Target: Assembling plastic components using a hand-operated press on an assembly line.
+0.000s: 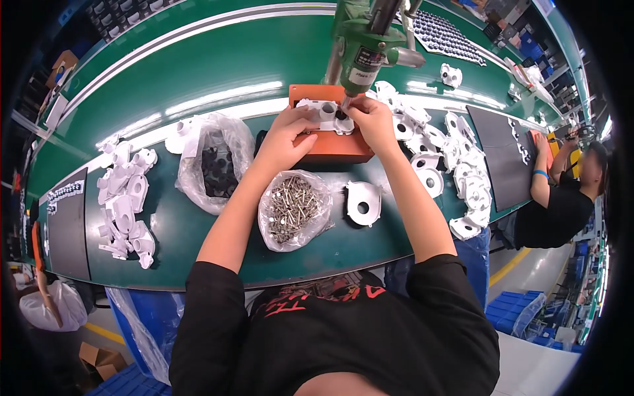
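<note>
A white plastic housing [327, 109] lies in an orange fixture block [337, 148] beneath the spindle of a green bench press [362, 69]. My left hand [285, 137] grips the housing's left end, its fingers bent over the edge. At the other end, my right hand [374, 120] pinches with thumb and fingertips just under the spindle, by a round black piece [341, 115] in the housing. Whatever those fingertips hold is hidden. Between my forearms sit a clear bag of metal screws [290, 208] and one loose white cover [364, 204].
A clear bag of black parts [218, 168] stands left of my left forearm. White plastic parts lie piled at left [125, 204] and right [470, 178]. A dark mat [498, 152] lies farther right, where a co-worker [561, 198] sits. Rows of dark parts [442, 36] fill a far tray.
</note>
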Demonstrator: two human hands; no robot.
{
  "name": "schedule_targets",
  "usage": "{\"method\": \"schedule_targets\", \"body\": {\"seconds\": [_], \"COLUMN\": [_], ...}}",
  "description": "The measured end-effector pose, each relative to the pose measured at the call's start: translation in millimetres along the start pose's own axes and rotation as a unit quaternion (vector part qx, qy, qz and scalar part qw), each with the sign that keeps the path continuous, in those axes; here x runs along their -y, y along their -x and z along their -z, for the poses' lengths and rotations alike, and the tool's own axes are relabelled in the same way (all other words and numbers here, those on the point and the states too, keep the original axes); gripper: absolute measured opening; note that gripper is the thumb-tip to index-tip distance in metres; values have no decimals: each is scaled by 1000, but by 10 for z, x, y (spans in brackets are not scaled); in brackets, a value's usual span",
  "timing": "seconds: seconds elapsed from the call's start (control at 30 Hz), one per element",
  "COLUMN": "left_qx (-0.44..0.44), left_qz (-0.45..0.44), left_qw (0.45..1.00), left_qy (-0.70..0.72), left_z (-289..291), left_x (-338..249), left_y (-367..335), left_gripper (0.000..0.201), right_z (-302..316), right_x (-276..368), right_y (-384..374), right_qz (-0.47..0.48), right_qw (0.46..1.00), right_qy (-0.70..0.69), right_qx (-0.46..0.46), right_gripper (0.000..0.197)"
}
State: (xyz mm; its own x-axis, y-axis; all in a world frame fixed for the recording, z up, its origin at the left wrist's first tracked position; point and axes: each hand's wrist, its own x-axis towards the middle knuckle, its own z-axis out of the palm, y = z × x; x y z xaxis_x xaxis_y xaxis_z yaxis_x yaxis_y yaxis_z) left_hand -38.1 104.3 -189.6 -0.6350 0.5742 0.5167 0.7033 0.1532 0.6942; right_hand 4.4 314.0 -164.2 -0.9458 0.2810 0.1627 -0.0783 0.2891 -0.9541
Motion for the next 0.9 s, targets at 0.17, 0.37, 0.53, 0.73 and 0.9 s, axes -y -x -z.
{"method": "schedule_targets", "body": {"seconds": [0.17, 0.37, 0.53, 0.73, 0.9], "left_qx": [6, 2, -10, -19, -21], "left_qz": [-31, -37, -59, -52, -47], "left_qw": [999, 999, 998, 998, 998], "left_qy": [-21, -14, -20, -23, 26], "left_z": [25, 20, -9, 28, 16], "left_x": [23, 42, 44, 44, 3], "left_y": [-5, -1, -15, 26, 0], "left_gripper": [21, 20, 19, 18, 18], "right_z": [-15, -33, 8, -13, 629], "right_x": [-60, 86, 71, 33, -181], "right_y": [-17, 65, 247, 348, 98], "right_qz": [18, 5, 113, 258, 68], "right_qw": [1000, 999, 980, 919, 975], "right_qy": [6, 35, 163, 297, 168], "right_qx": [1, 9, -15, -7, -128], "right_gripper": [17, 17, 17, 20, 19]}}
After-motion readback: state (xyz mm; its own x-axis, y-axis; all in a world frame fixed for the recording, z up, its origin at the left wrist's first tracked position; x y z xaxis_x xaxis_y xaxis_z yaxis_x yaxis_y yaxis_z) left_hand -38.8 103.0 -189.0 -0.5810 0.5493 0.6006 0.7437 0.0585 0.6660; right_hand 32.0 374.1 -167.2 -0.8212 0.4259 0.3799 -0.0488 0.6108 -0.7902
